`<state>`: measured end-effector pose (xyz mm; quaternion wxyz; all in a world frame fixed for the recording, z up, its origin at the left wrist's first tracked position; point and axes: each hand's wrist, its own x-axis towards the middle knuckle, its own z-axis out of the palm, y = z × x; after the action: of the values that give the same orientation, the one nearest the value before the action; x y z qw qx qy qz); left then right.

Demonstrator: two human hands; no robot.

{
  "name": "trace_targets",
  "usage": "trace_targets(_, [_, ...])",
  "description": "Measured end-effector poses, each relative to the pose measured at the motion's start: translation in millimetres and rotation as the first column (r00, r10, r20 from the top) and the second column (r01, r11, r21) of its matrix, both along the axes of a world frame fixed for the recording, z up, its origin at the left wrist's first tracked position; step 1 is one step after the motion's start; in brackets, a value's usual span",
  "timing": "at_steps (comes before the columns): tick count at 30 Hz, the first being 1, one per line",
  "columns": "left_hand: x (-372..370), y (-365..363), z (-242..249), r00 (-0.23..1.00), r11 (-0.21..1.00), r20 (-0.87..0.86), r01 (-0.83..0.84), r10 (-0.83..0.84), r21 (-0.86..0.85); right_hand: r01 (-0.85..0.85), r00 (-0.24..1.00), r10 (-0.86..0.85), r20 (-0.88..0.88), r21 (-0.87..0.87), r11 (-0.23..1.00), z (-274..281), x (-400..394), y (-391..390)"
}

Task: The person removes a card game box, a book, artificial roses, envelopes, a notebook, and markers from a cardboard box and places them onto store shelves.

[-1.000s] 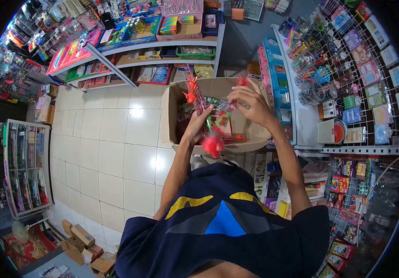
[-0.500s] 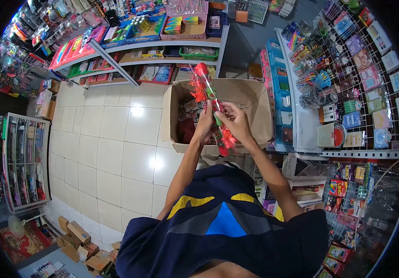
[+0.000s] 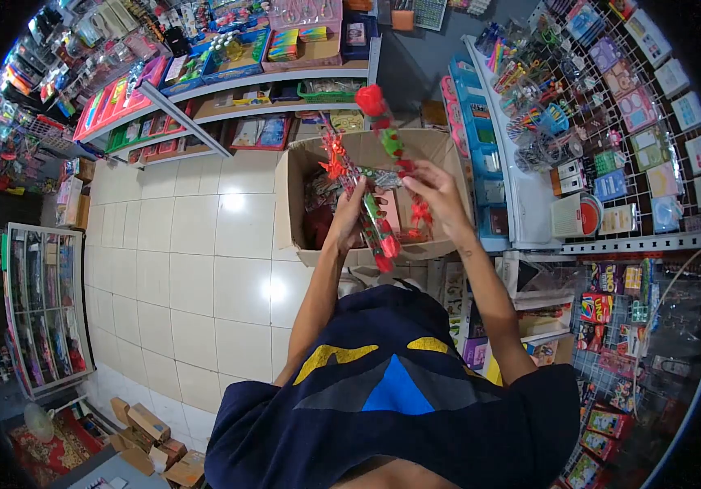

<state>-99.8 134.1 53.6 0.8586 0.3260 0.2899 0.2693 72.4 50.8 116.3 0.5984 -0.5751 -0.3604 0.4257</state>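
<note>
My left hand (image 3: 349, 213) is closed around several artificial roses (image 3: 386, 243) in clear plastic sleeves, their red heads pointing down toward my body. A red ribbon bow (image 3: 334, 156) sticks out at the far end of this bunch. Between the fingers of my right hand (image 3: 440, 198) is a single artificial rose (image 3: 371, 101), its red head tilted up and away from me. Another red bow (image 3: 420, 212) hangs just below that hand. Both hands are above an open cardboard box (image 3: 286, 204), which holds packaged items partly hidden by the roses and hands.
Shelves (image 3: 285, 107) with trays of small goods stand ahead. A white rack and a wire grid (image 3: 611, 147) hung with packets are on the right. Tiled floor (image 3: 236, 285) lies left of the box, with a glass cabinet (image 3: 45, 301) and cardboard boxes (image 3: 151, 420) beyond.
My right hand has moved right, drawing one rose apart from the bunch. My left hand keeps hold of the other roses. The whole view has shifted slightly.
</note>
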Motion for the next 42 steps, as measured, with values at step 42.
trace_targets(42, [123, -37, 48, 0.476, 0.239, -0.228, 0.732, -0.849, 0.638, 0.603, 0.798, -0.588, -0.135, 0.209, 0.77, 32, 21, -88])
